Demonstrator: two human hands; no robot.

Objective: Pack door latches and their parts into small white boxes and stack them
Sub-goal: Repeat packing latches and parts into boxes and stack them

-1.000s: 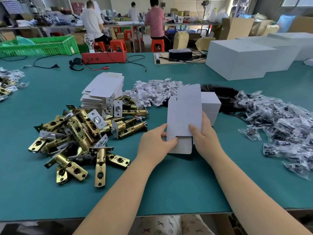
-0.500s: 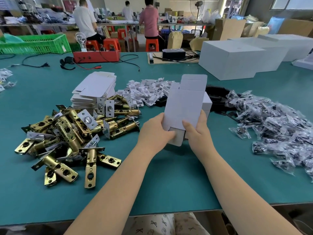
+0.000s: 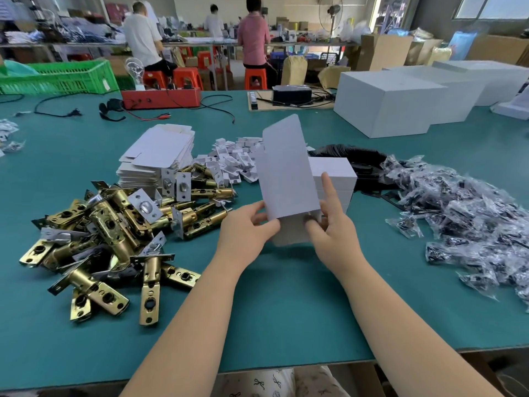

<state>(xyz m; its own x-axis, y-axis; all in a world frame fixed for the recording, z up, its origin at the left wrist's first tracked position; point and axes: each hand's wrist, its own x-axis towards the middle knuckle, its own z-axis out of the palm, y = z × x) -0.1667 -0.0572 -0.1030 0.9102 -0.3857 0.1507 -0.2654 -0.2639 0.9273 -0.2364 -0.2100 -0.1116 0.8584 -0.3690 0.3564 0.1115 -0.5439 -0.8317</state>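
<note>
A person sits at a green table (image 3: 286, 310), both bare forearms reaching forward. The two hands hold a flat white box blank (image 3: 286, 173) upright above the table, near its middle. The left hand (image 3: 246, 233) pinches the blank's lower left edge between thumb and fingers. The right hand (image 3: 332, 233) grips the lower right side, its thumb curled at the bottom flap and its index finger straight up along the blank's edge.

Just behind the blank stands a finished small white box (image 3: 335, 173). To the left lies a heap of brass door latches (image 3: 114, 239), and behind it a stack of flat box blanks (image 3: 160, 159). A pile of small white plastic parts (image 3: 232, 159) lies between that stack and the held blank. To the right spreads a pile of small clear bags (image 3: 469, 219) with dark parts inside. Large white cartons (image 3: 389, 104) stand at the far right of the table.
</note>
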